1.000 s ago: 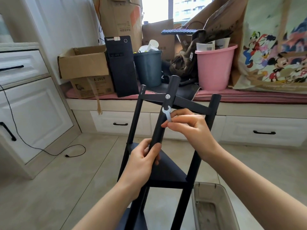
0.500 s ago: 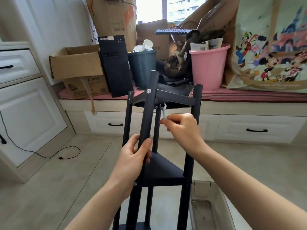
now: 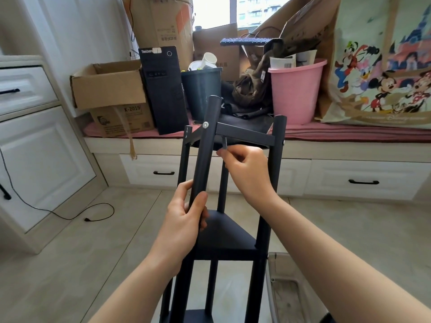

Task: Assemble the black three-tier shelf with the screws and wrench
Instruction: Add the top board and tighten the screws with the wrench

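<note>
Black shelf [image 3: 224, 238]; hands gripping post, wrench [image 3: 225, 143].

Bright daylight from overexposed window [image 3: 211, 10], soft shadows, wide-angle edge distortion, slight blur

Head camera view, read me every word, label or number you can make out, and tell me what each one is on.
"ThinkCentre", partly covered by a sticker: black computer tower.
"K-2019", its first character hidden: lower cardboard box.
Tall cardboard box: printed lines, too blurred to read.
Cartoon bag: script along its bottom, too blurred.
Paper in the pink bucket: barcode label, unreadable.
</note>
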Action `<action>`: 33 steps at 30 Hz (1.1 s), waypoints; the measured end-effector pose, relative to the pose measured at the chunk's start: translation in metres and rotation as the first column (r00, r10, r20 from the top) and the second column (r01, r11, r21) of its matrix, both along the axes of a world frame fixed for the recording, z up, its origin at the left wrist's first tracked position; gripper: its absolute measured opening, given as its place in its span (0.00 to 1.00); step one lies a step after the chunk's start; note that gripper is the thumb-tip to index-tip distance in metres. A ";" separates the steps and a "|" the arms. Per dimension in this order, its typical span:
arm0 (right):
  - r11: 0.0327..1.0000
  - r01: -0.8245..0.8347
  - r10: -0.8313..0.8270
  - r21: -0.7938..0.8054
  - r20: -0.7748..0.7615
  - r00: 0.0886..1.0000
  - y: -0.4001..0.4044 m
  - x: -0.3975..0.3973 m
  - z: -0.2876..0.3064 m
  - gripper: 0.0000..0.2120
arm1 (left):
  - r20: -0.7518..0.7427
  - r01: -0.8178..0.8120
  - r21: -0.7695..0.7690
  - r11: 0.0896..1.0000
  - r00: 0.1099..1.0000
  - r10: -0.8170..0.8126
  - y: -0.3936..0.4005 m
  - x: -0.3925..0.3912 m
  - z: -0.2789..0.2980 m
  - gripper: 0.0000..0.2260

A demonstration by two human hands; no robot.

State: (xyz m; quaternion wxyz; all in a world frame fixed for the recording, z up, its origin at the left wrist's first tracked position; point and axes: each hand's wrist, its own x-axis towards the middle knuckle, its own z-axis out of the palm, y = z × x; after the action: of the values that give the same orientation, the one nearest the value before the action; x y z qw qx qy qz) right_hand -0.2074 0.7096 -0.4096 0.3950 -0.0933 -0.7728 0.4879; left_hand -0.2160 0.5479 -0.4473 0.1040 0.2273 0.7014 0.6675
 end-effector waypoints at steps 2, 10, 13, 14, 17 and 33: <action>0.999 0.018 -0.018 0.029 -0.019 1.000 0.000 -0.002 -0.001 0.09 | 0.005 -0.001 0.000 1.000 1.000 0.001 0.000 -0.001 0.000 0.11; 0.992 0.068 -0.067 0.106 -0.013 0.998 -0.002 -0.008 -0.005 0.09 | 0.059 0.035 0.004 0.999 0.998 -0.035 0.000 0.001 0.003 0.08; 0.992 0.084 -0.082 0.095 -0.029 0.996 -0.006 -0.012 -0.005 0.09 | 0.051 0.036 -0.011 0.999 0.998 -0.036 0.001 0.001 0.003 0.08; 0.993 0.083 -0.080 0.084 -0.035 0.996 -0.007 -0.014 -0.005 0.09 | 0.046 0.035 -0.018 0.999 0.998 -0.034 0.001 0.000 0.003 0.08; 0.996 0.082 -0.079 0.044 -0.074 0.994 -0.012 -0.019 -0.007 0.07 | 0.036 0.035 -0.030 0.999 0.999 -0.034 -0.002 -0.001 0.004 0.10; 0.989 0.148 -0.148 -0.015 -0.153 0.977 -0.029 -0.053 -0.020 0.10 | 0.046 0.056 -0.040 0.998 0.997 -0.054 -0.012 -0.006 0.004 0.09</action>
State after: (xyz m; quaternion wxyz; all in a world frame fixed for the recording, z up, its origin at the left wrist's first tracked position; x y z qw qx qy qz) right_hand -0.2604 0.6802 -0.4292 0.4885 -0.1134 -0.7300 0.4644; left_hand -0.2218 0.5355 -0.4433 0.1428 0.2293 0.7059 0.6547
